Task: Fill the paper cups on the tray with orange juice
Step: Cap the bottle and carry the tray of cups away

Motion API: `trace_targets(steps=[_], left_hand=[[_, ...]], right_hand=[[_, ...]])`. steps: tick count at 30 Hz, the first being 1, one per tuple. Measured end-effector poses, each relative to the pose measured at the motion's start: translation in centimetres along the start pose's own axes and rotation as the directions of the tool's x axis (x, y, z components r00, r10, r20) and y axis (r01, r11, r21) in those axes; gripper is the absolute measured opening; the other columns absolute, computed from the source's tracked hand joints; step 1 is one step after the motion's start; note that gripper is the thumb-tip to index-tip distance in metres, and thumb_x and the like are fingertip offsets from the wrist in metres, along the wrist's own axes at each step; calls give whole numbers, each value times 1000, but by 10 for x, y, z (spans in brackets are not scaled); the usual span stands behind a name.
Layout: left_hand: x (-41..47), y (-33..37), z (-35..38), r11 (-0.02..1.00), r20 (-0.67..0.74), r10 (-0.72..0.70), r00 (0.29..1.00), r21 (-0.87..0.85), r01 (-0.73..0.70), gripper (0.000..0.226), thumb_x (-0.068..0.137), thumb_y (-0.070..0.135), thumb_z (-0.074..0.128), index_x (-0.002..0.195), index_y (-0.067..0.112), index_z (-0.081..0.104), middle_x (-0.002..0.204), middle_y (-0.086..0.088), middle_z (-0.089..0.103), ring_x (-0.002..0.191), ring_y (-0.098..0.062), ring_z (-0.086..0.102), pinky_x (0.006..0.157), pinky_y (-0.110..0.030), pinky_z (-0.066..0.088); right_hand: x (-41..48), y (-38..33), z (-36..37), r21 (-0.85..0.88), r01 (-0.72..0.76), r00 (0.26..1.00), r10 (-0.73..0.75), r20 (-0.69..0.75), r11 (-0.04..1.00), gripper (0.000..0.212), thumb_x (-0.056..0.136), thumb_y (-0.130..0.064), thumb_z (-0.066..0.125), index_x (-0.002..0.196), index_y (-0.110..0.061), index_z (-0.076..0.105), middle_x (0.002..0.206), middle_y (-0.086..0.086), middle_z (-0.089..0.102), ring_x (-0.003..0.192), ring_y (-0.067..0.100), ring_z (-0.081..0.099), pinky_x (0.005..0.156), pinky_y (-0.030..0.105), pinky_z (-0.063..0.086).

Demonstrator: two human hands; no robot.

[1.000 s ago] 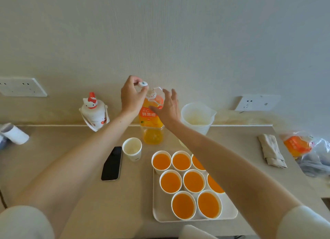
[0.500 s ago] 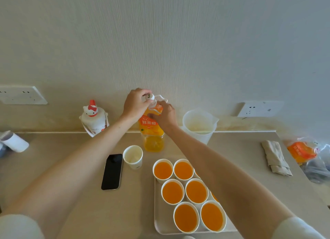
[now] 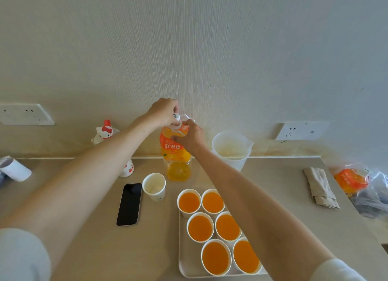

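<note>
An orange juice bottle [image 3: 175, 152] with an orange label stands upright at the back of the counter. My left hand [image 3: 163, 111] pinches its white cap [image 3: 177, 117] from above. My right hand [image 3: 189, 136] grips the bottle's shoulder and white handle. A white tray [image 3: 184, 266] at the front holds several paper cups [image 3: 200, 228] filled with orange juice; my right forearm hides part of the tray's right side.
A paper cup [image 3: 154, 186] with no juice and a black phone [image 3: 129, 204] lie left of the tray. A translucent measuring jug [image 3: 230, 149], a cartoon-cat bottle [image 3: 107, 133], a folded cloth [image 3: 320, 187] and a plastic bag [image 3: 365, 186] stand around.
My right hand closed from open fingers beside the bottle onto its shoulder and handle. My left hand stayed on the cap. The view tilted upward.
</note>
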State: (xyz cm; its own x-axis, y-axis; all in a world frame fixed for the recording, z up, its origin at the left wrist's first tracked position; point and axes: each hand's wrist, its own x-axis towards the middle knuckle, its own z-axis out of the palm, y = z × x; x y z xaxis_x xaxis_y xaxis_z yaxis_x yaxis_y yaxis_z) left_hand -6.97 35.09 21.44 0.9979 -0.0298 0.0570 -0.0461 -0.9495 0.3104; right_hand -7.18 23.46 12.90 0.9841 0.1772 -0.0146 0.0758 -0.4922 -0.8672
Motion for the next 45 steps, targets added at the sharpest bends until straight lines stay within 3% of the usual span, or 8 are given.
trace_targets(steps=[10, 14, 26, 32, 34, 36, 41, 45], left_hand=[[12, -6, -7, 982, 105, 157, 982, 87, -166, 21, 85, -1, 63, 103, 10, 63, 94, -2, 57, 83, -16, 52, 61, -21, 37], [14, -6, -5, 976, 151, 194, 969, 69, -206, 18, 84, -2, 65, 98, 10, 67, 102, -5, 64, 94, -21, 59, 80, -32, 51], [15, 3, -12, 904, 21, 75, 997, -424, -59, 18, 85, 1, 66, 103, 4, 66, 93, -5, 70, 84, -9, 64, 71, -12, 47], [13, -2, -6, 994, -10, 32, 999, 109, -30, 23, 86, 32, 70, 84, 8, 68, 87, -3, 66, 82, -22, 62, 69, -33, 48], [14, -2, -8, 995, 95, 54, 994, 77, -61, 10, 85, 8, 67, 95, 10, 69, 100, -3, 66, 95, -21, 61, 69, -28, 44], [15, 1, -13, 997, 188, 51, 981, 41, -60, 35, 81, -8, 61, 109, 13, 66, 110, 3, 55, 102, -19, 54, 68, -24, 42], [12, -1, -6, 969, 67, 12, 998, 244, -28, 32, 91, 40, 61, 88, 9, 54, 79, -2, 50, 69, -20, 47, 58, -31, 39], [12, -4, -7, 981, 192, 87, 978, 152, -118, 15, 93, 11, 55, 107, 9, 58, 97, -2, 52, 88, -20, 49, 71, -30, 41]], right_hand=[[4, -3, 1, -12, -11, 1000, 11, 2, 1000, 62, 77, -22, 81, 131, -14, 50, 121, 6, 58, 101, 19, 55, 76, 28, 43], [6, -2, 2, 6, -17, 1000, 17, -1, 1000, 62, 77, -21, 81, 130, -14, 51, 123, 7, 58, 102, 21, 56, 75, 27, 43], [8, -2, 2, 21, -17, 1000, 17, 12, 1000, 63, 78, -21, 80, 133, -15, 49, 127, 7, 56, 96, 16, 51, 76, 27, 41], [10, -2, 2, 17, -15, 1000, 15, 16, 1000, 64, 79, -21, 80, 134, -16, 48, 128, 8, 55, 98, 17, 52, 77, 26, 43], [9, -2, 2, 5, -13, 1000, 13, 18, 1000, 64, 79, -21, 80, 134, -16, 48, 128, 8, 55, 97, 17, 52, 76, 26, 42], [9, -2, 2, -5, -15, 1000, 15, 11, 1000, 64, 79, -23, 80, 134, -16, 48, 127, 7, 56, 101, 19, 56, 75, 26, 42], [9, -1, 5, 6, -20, 1000, 20, -2, 1000, 64, 77, -23, 81, 132, -16, 50, 126, 8, 57, 106, 23, 58, 78, 27, 44], [10, -1, 4, -4, -16, 1000, 16, 5, 1000, 64, 77, -23, 81, 133, -16, 49, 127, 8, 56, 107, 22, 57, 79, 27, 44]])
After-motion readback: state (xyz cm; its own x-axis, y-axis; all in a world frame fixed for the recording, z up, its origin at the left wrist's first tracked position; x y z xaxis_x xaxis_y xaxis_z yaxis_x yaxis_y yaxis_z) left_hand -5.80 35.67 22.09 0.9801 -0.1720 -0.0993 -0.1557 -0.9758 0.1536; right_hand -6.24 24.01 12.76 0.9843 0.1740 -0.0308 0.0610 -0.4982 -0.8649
